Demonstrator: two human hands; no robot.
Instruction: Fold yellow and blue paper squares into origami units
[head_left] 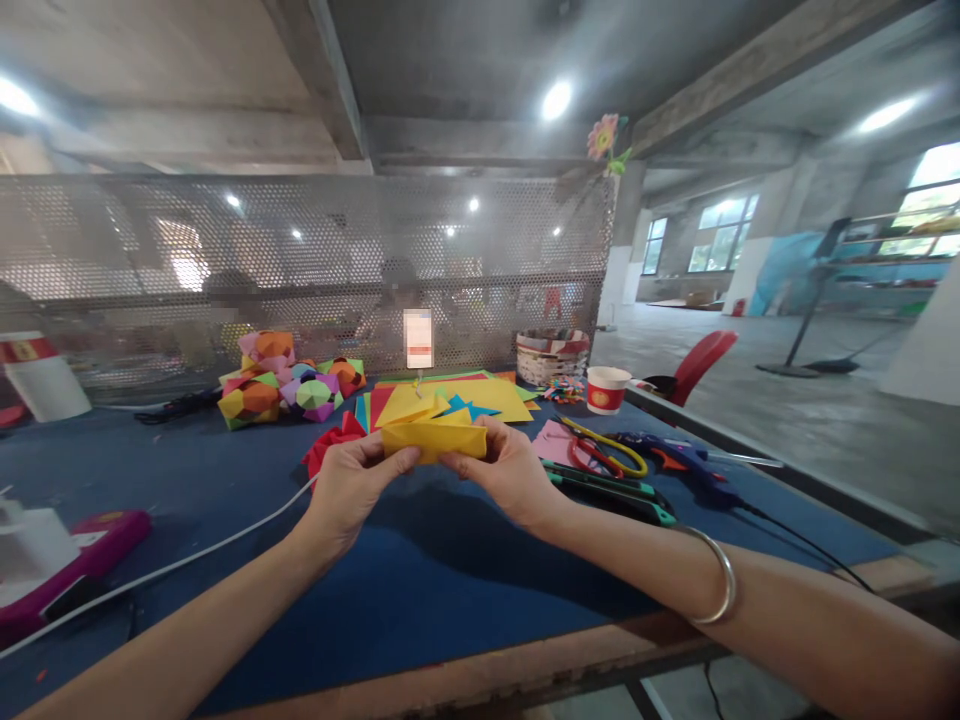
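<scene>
The blue tabletop (420, 570) is carrying folded-paper balls (251, 398) and coloured paper sheets (504, 396). On its right, scissors (616, 438) and a glue gun (694, 473) are lying, while a paper cup (606, 392) is standing near a woven basket (551, 360).

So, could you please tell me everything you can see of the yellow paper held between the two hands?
The folded yellow paper looks like plain, smooth craft paper. A long, flat band faces the camera, with what look like pointed flaps rising behind its upper edge. It is held roughly level above the blue tabletop, the left hand pinching one end and the right hand the other. Its far side is hidden.
</scene>
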